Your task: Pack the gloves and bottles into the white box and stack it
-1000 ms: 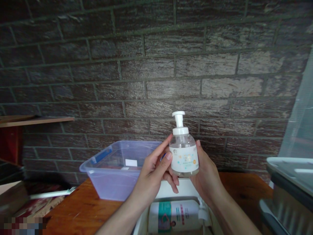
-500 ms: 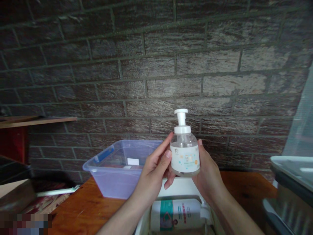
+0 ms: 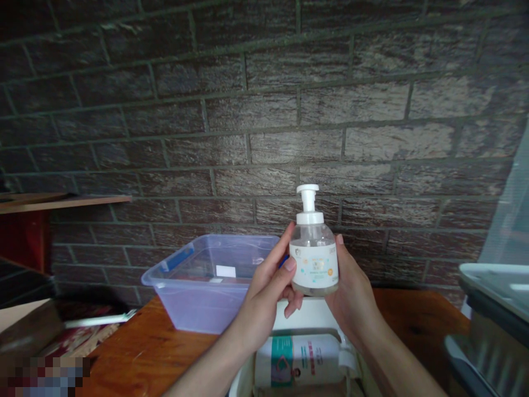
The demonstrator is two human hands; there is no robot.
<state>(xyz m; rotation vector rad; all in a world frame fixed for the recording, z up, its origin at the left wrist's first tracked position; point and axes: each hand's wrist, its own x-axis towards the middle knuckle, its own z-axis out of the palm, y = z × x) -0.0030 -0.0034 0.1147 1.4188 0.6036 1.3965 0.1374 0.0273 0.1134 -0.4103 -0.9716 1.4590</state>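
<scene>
A clear pump bottle [image 3: 314, 267] with a white pump top and a pale printed label is held upright between both hands. My left hand [image 3: 268, 281] grips its left side, the thumb on the label's edge and the index finger reaching up along the shoulder. On the other side, my right hand [image 3: 351, 281] holds it, most of its fingers hidden behind the bottle. Below them, a larger white pump bottle [image 3: 322, 358] with a teal band lies on its side in a white bin [image 3: 300, 317].
A translucent purple tub [image 3: 198, 309] stands left of my hands on the wooden table [image 3: 124, 347]. Grey-lidded clear containers [image 3: 496, 309] are stacked at the right. Behind rises a dark brick wall [image 3: 264, 149]. A wooden shelf [image 3: 82, 204] juts in from the left.
The small pump bottle has turned slightly in my hands, showing more print at the label's right edge. My left fingers have shifted a little to the right.
</scene>
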